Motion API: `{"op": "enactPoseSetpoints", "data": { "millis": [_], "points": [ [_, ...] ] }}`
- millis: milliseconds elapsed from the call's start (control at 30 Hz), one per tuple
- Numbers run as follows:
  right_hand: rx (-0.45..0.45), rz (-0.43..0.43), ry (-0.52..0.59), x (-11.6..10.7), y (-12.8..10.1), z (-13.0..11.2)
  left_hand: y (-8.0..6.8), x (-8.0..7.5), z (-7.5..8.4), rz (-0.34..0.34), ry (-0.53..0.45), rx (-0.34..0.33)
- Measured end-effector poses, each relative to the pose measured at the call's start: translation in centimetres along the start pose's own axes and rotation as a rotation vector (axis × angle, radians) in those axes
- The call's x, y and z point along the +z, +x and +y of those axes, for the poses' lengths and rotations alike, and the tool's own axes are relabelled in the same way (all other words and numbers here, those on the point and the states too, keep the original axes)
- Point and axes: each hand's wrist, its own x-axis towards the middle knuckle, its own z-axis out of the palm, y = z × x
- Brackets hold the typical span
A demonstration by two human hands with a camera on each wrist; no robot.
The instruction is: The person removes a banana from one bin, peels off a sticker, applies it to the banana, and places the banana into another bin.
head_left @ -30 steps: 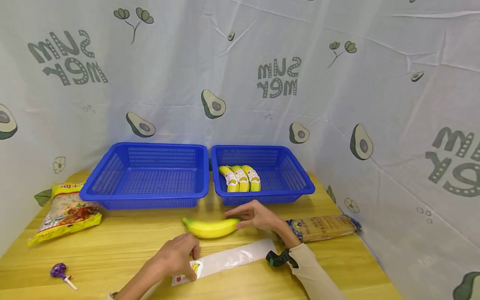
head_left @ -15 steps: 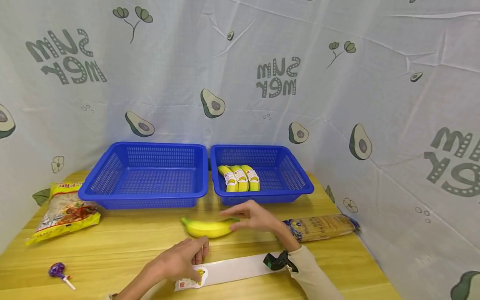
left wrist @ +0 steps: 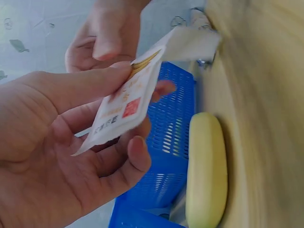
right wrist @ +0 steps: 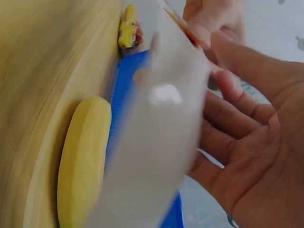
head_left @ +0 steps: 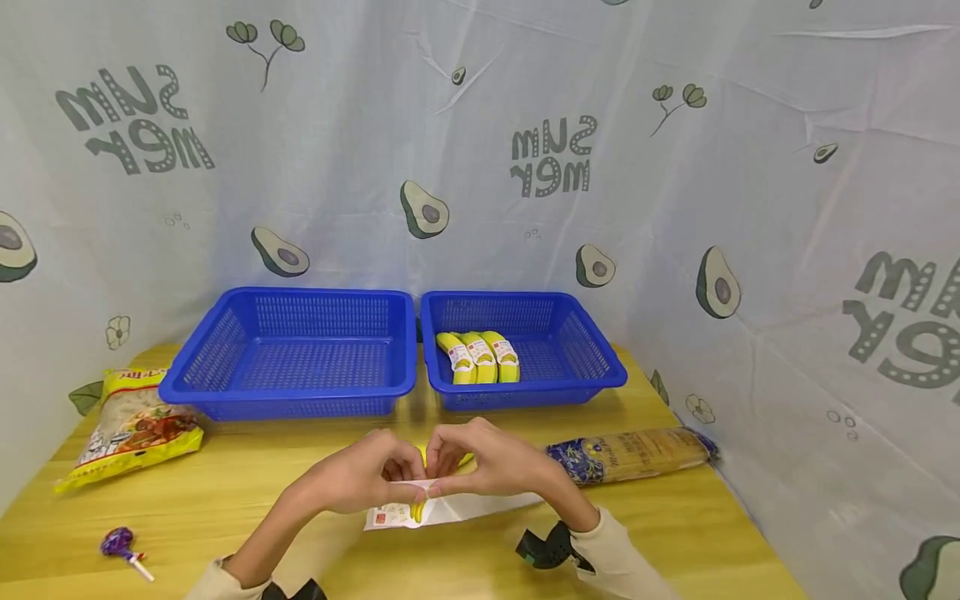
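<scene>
My left hand [head_left: 358,477] pinches the printed end of a white label strip [head_left: 480,505] between thumb and fingers, lifted off the table. Close beside it, my right hand [head_left: 498,462] pinches the same strip, thumb tips almost meeting. The strip's banana sticker [left wrist: 135,90] faces the left thumb; its plain length [right wrist: 161,128] hangs blurred in the right wrist view. Behind the hands lies a yellow banana [left wrist: 207,171], mostly hidden in the head view. Three labelled bananas [head_left: 483,371] lie side by side in the right blue basket [head_left: 555,393].
Another blue basket [head_left: 300,395] stands at the back left. A yellow food packet [head_left: 138,425] leans near its left side. A wrapped lollipop [head_left: 117,543] lies front left, and a long noodle-like packet [head_left: 637,456] lies on the right. A printed curtain [head_left: 480,167] encloses the table.
My right hand has left the banana and come to the strip beside my left hand. The strip's printed end has risen from the table. The banana stays in place.
</scene>
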Motion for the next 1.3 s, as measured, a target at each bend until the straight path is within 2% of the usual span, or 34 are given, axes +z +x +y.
{"op": "enactPoseSetpoints", "data": {
  "millis": [167,300,433,567,767,933,1033,1300],
  "points": [
    [-0.016,0.065,0.05,-0.8,0.2,-0.1,0.0,-1.5,0.5,0.091,-0.025,-0.013],
    [-0.031,0.134,0.079,-2.1,0.3,0.0,-1.5,-4.0,1.0,0.165,-0.037,-0.021],
    [-0.035,0.14,0.099,-2.6,0.7,-0.1,-3.1,-5.4,1.1,0.195,-0.064,-0.05],
    [-0.022,0.126,0.103,-2.5,1.0,-0.2,-3.5,-5.5,0.9,0.182,-0.112,-0.067],
    [-0.017,0.14,0.062,-2.5,0.9,-0.5,-3.5,-5.7,1.2,0.165,-0.12,-0.066],
    [0.003,0.133,0.054,-2.6,0.6,-0.5,-2.8,-5.4,1.4,0.17,-0.081,-0.084],
    [0.007,0.132,0.041,-2.6,0.5,-0.5,-2.3,-4.9,1.3,0.185,-0.096,-0.1],
    [-0.134,0.203,-0.022,-1.6,1.3,-0.4,-1.7,-4.2,1.4,0.22,-0.141,-0.107]
  ]
}}
